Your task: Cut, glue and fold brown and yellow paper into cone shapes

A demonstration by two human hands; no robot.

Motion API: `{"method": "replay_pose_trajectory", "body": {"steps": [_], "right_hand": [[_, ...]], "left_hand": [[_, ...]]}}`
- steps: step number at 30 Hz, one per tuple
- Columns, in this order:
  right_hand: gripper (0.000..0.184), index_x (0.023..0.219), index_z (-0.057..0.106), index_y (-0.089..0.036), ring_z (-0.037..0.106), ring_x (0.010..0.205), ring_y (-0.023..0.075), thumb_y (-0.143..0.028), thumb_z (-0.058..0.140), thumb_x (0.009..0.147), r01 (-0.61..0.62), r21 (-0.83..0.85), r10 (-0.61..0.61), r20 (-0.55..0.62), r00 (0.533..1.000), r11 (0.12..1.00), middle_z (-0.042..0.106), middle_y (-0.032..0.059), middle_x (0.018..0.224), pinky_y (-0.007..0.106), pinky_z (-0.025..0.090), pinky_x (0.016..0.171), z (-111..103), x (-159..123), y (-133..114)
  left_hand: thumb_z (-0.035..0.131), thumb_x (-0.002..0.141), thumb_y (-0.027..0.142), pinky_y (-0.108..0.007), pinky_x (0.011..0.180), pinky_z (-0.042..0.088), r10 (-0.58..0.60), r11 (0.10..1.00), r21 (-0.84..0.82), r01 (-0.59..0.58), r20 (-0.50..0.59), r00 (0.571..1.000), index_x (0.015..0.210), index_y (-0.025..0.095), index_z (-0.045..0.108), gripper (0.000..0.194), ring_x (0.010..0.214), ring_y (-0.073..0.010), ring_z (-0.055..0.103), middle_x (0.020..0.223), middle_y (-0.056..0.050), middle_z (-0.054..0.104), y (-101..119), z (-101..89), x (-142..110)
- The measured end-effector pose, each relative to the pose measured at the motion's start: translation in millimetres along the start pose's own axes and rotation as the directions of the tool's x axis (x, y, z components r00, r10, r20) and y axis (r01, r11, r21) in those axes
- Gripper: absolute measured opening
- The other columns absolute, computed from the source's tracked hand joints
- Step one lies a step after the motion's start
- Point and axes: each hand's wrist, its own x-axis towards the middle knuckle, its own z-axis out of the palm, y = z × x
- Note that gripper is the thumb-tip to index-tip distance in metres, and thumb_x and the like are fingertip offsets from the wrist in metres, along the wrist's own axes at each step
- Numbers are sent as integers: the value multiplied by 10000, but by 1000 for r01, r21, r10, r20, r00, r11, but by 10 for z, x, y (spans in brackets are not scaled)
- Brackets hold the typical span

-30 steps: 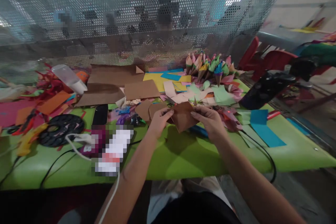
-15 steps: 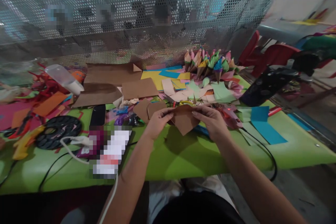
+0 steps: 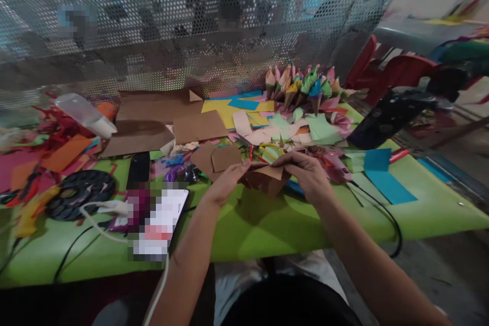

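Both my hands hold a piece of folded brown paper [image 3: 265,179] just above the green table cover [image 3: 267,229]. My left hand [image 3: 225,183] pinches its left side. On the right, the fingers of my right hand [image 3: 307,173] press over the paper's top edge. More brown paper squares [image 3: 216,158] lie just behind the hands. A cluster of coloured paper cones [image 3: 301,89] stands at the back of the table.
Large brown sheets [image 3: 153,119], yellow, blue and green paper scraps [image 3: 321,132] cover the back. A black phone [image 3: 138,169], a dark tape reel [image 3: 82,193], a clear bottle [image 3: 86,114], cables and a black device [image 3: 385,119] lie around. A perforated metal screen [image 3: 191,25] rises behind.
The brown paper was held up flat facing me; now it is tipped flatter and folded down between my fingers. Both hands stayed in place.
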Motion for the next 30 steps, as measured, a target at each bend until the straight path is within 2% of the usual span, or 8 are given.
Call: {"method": "replay_pose_trajectory", "body": {"steps": [5,8,11,13,17,21,25,30], "right_hand": [[223,750,782,-238,646,807,206,-217,564,707,53,-56,-51,33,998,997,725,9,766,338,486,769,16,-19,-20],[233,912,792,-238,642,810,195,-260,612,766,38,-29,-37,34,999,999,720,7,819,324,498,762,35,-29,-5],[334,1156,734,-273,656,885,201,-350,652,841,24,50,-27,53,998,998,730,20,965,333,520,804,31,-41,5],[381,1227,694,-315,649,1026,222,-327,665,848,87,32,-89,52,995,996,707,31,1143,366,516,898,12,-50,2],[297,1063,756,-327,510,1321,294,-221,691,793,314,-216,-290,134,948,925,551,52,1430,479,412,1093,-3,-77,-16],[192,976,771,-313,413,1424,328,-236,730,805,428,-346,-358,248,900,835,482,67,1504,520,373,1127,59,-104,0],[31,860,756,-288,476,1363,320,-295,755,830,436,-386,-388,200,900,813,538,69,1453,524,382,1103,101,-109,46],[79,794,742,-277,556,1211,306,-343,749,836,386,-418,-401,56,914,822,647,68,1271,512,402,1037,95,-95,57]], "left_hand": [[690,776,698,-295,717,435,84,979,185,-85,16,996,844,182,770,526,794,-204,591,824,-72,714,-78,34,26],[687,782,691,-278,673,406,102,972,211,-100,2,995,813,178,732,516,740,-180,545,768,-41,662,-79,58,48],[701,752,709,-261,607,371,108,983,159,-96,-73,991,784,169,702,540,672,-156,502,704,-18,610,-70,68,71],[711,743,706,-252,580,353,121,987,128,-100,-162,979,746,164,681,543,647,-143,483,673,-9,587,-75,59,83],[734,739,672,-244,561,359,100,995,38,-93,-265,959,825,161,708,519,613,-128,480,665,-4,600,-106,32,99],[733,731,679,-250,540,376,68,997,-15,-75,-259,964,845,157,705,534,565,-125,491,632,-4,600,-137,45,115],[719,728,700,-250,510,369,60,998,-19,-66,-221,973,796,160,663,548,524,-118,489,616,2,596,-142,108,113],[673,787,679,-249,527,350,107,990,114,-87,-186,977,730,193,578,498,513,-116,462,547,39,522,-94,190,92]]}}
